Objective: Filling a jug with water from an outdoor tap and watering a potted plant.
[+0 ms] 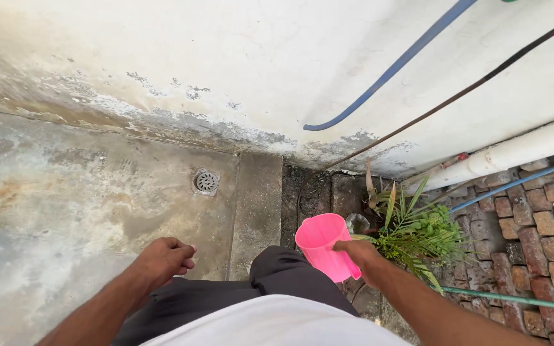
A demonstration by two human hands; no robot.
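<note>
Just beyond our right hand [361, 255], a pink plastic jug [324, 247] is tipped toward the wall, its open mouth turned up and away from us. We hold it by the handle on its near side: our fingers are closed round that handle, thumb on top, so the hand is wrapped firmly on the jug. Whether anything is inside the jug we cannot tell, as the inner wall shows only pink.

Right of that hand and touching close to the jug's far rim stands a small green plant [416, 234] with long narrow leaves, rooted where the concrete meets a patch of red brick paving [537, 230]. Further right of the hand a thin green hose [514, 299] runs across the bricks, and beyond the plant a white pipe [514, 152] lies along the foot of the stained white wall [258, 57], with a blue hose [399, 63] and a dark cable [469, 90] slanting across it.

Our left hand [165, 259] hangs well apart from the jug, loosely curled into a half fist with nothing in it, above the wet concrete floor [65, 211]. Beyond this hand, near the wall, sits a round metal drain cover [206, 182]. Between our hands we see our dark trousers [277, 282] and pale shirt.
</note>
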